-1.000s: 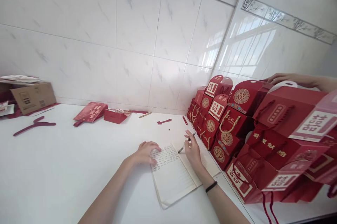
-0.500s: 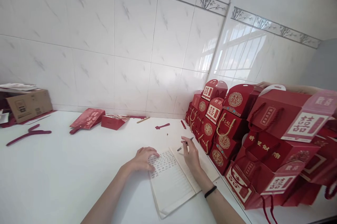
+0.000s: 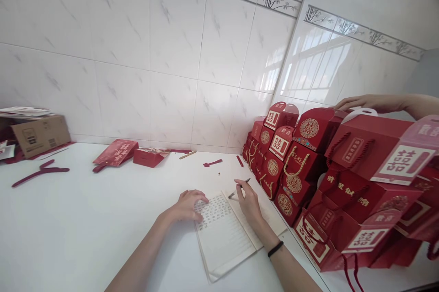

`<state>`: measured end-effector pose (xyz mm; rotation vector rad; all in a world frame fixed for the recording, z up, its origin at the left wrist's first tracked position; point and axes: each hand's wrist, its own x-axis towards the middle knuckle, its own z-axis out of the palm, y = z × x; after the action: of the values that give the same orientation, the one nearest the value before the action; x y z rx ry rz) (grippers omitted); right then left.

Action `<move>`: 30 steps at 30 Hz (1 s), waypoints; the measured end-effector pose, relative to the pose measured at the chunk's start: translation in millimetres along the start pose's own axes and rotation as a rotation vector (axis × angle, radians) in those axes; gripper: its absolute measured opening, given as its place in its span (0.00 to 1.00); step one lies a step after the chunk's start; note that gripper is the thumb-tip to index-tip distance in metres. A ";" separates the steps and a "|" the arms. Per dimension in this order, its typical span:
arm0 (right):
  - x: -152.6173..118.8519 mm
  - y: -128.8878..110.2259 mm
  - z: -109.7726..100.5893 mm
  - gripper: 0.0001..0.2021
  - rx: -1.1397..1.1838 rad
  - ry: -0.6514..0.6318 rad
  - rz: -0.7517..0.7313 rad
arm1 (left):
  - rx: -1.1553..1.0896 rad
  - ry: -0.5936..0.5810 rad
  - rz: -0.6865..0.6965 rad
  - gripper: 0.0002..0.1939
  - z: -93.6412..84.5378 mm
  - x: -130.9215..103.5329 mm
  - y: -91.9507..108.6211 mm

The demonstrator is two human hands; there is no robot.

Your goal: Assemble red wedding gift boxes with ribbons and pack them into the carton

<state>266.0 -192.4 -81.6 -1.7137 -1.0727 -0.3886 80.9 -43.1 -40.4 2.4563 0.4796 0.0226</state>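
An open notebook [image 3: 226, 248] lies on the white table, its left page filled in the upper part with rows of handwritten characters. My left hand [image 3: 187, 206] rests at that page's upper left edge, thumb and fingers apart and curved, holding nothing. Between the fingers of my right hand [image 3: 249, 203] is a slim pen [image 3: 234, 192], slanted with its lower end near the top of the notebook's fold. Whether the tip touches paper I cannot tell. A black band circles my right wrist, and my right forearm covers part of the right page.
Stacked red gift boxes [image 3: 346, 191] with rope handles rise close on the right. Another person's hand [image 3: 360, 101] lies on top of them. Along the wall are red packets [image 3: 116, 152], a small red box [image 3: 148, 158], a cardboard box [image 3: 43, 136] and dark red strips [image 3: 41, 171].
The pen has tilted, its lower end shifting slightly left and down. The other person's hand and forearm show higher above the boxes. My left hand keeps its place on the page.
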 end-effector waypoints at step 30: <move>1.2 -0.5 -2.9 0.16 -0.074 0.021 0.008 | 0.028 -0.019 0.014 0.28 1.2 2.8 -2.0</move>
<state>266.9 -194.3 -79.2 -1.7750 -1.0470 -0.4456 83.0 -41.4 -42.8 2.4851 0.4574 -0.0023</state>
